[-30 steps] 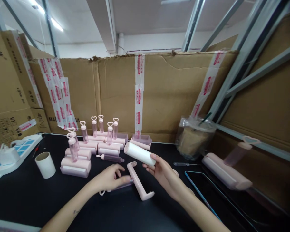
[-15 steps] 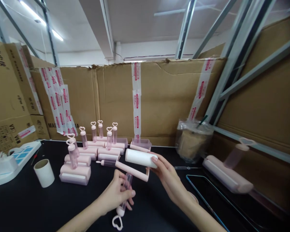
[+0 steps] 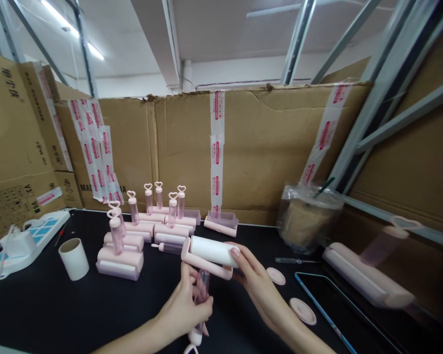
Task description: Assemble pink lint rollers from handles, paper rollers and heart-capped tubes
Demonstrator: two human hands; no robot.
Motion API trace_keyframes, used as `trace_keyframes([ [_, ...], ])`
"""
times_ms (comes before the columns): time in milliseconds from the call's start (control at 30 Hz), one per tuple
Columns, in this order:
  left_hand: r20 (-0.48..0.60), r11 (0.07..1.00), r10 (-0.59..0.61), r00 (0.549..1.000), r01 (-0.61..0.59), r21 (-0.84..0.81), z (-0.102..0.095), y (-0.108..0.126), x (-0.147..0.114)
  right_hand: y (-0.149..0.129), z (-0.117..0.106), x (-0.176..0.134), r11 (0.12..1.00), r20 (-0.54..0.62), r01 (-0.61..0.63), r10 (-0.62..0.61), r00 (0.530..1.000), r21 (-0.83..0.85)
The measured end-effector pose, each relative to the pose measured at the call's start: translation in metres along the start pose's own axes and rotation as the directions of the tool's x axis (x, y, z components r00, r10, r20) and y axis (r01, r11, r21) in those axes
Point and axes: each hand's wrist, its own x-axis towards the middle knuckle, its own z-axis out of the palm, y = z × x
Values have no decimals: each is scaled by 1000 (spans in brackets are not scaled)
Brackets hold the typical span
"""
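Note:
My left hand [image 3: 180, 305] is wrapped round the clear pink handle of a lint roller [image 3: 207, 266], its heart-shaped loop pointing down toward me. With my right hand [image 3: 260, 287] I grip the right end of a white sticky paper roll [image 3: 213, 250]. That roll lies alongside the roller's pink frame bar, its left end against the frame's round end piece; whether it is fixed there I cannot tell. Two pink round caps, one upper [image 3: 275, 276] and one lower [image 3: 302, 311], lie right of my right hand.
Several finished-looking pink lint rollers [image 3: 120, 260] stand at the back left. An upright white roll [image 3: 74, 259] and a power strip [image 3: 33, 250] are farther left. On the right are a phone [image 3: 328, 305], a bagged drink cup [image 3: 304, 216] and a larger lint roller [image 3: 365, 275]. Cardboard walls [image 3: 177, 147] enclose the table.
The white roll's left end has come against the frame's round end piece, where it was apart before. The view has shifted slightly, and both round caps now show.

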Motion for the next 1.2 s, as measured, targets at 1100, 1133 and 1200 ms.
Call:
trace_keyframes([
  [1100, 25, 881, -162, 987, 156, -447, -27, 41, 3, -6, 17, -26, 1000, 191, -16, 20, 981, -21],
  [1133, 22, 884, -163, 986, 156, -441, -26, 41, 3, -8, 17, -27, 1000, 204, -22, 24, 979, -11],
  [1200, 37, 884, -158, 987, 158, -440, -25, 41, 3, -11, 17, -29, 999, 238, -36, 33, 971, 9],
])
